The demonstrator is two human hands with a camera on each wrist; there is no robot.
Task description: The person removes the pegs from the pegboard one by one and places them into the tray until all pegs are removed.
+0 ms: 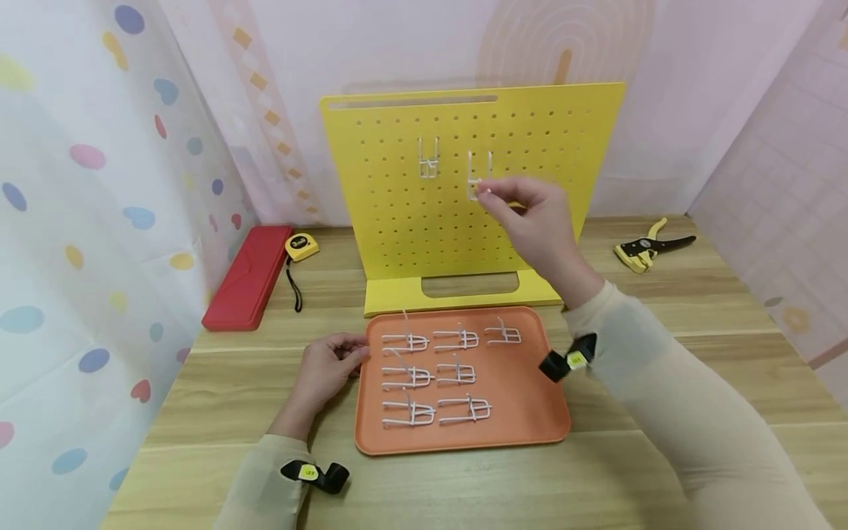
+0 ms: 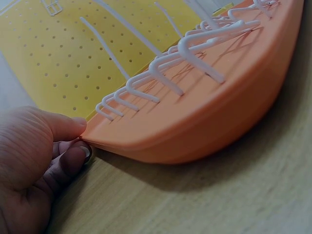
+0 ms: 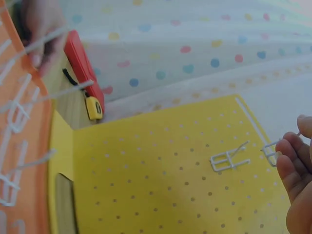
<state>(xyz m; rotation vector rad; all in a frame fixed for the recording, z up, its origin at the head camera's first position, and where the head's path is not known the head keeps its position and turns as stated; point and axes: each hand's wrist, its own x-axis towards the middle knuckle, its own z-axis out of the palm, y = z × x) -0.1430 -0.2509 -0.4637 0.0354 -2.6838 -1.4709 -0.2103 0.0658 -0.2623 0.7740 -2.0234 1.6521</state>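
In the head view my right hand point(image 1: 539, 224) pinches a white wire pegboard hook point(image 1: 470, 168) between thumb and fingers, in front of the yellow pegboard point(image 1: 397, 221). Its prongs point upward there. Another white hook point(image 3: 222, 168) is on the board, to the left of the held one in the head view. My left hand point(image 1: 324, 368) grips the left rim of the orange tray point(image 1: 523, 419); the left wrist view puts the thumb on top of the rim and fingers beneath. Several white hooks point(image 1: 467, 409) lie in rows in the tray, mostly toward its left and middle.
A red case point(image 1: 248, 280) and a yellow tape measure point(image 1: 302, 246) with a black strap lie left of the pegboard. To its right is a yellow-and-black wire stripper point(image 1: 637, 254). Patterned curtains hang behind and beside the wooden table point(image 1: 218, 412).
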